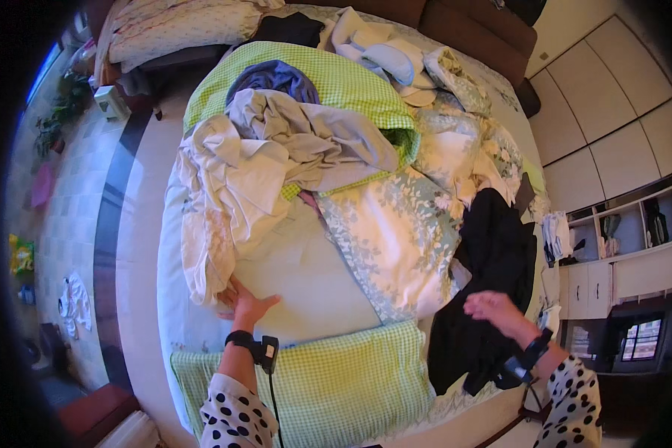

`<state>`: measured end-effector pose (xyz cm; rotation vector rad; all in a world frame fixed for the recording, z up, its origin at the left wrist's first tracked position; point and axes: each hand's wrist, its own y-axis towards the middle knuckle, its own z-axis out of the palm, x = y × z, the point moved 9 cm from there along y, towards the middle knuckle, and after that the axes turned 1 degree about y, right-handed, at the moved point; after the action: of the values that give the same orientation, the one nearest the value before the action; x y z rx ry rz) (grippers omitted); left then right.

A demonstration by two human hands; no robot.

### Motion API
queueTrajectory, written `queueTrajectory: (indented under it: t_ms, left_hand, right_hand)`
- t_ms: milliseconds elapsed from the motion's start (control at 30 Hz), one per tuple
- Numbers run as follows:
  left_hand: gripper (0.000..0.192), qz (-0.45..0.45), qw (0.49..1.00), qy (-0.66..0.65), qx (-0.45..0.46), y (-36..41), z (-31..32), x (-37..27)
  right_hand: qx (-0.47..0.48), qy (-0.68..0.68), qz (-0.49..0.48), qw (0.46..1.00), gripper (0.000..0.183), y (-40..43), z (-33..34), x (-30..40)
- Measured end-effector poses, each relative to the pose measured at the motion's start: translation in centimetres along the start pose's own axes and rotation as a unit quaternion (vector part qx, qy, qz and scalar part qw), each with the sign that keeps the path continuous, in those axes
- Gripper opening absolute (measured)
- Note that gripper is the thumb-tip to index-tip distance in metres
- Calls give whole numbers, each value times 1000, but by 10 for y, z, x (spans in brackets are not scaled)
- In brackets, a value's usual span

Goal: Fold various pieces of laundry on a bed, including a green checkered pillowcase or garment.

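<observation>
My left hand (247, 305) is at the lower end of a rumpled cream garment (241, 173). Its thumb is spread away, and the fingertips touch the cloth or are partly hidden by it. My right hand (495, 313) hovers over or rests on a black garment (495, 246), fingers loosely bent and nothing visible in them. Beyond the cream garment, a grey-beige garment (319, 140) and a dark blue cloth (277, 78) lie heaped on a green checked cloth (336, 73). A floral quilt (392, 241) spreads between the cream and black garments.
All this lies on a bed with a pale sheet (308, 274). A green checked cloth (325, 386) lies along the near edge. Crumpled pale clothes (381, 50) are at the far side. Cabinets with shelves (621, 235) stand right; a cable hangs from my left wrist device (266, 354).
</observation>
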<state>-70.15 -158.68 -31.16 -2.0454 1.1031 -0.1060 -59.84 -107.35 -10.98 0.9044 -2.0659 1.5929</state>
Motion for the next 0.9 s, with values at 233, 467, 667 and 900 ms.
queueTrajectory:
  t_ms: [233,467,667,900]
  left_hand:
    - [142,-68,998,5,13,21,22,-1]
    - [144,-110,990,77,51,33,21,1]
    - [144,-110,989,70,66,37,34,10]
    - [145,-100,989,93,52,39,27,6]
  right_hand:
    - [-137,56,-58,987,31,133,-31,106]
    - [-193,65,-144,968,46,232,16,202]
    - [-101,199,-124,967,23,279,44,240]
    - [-54,336,-172,924,19,215,6,249]
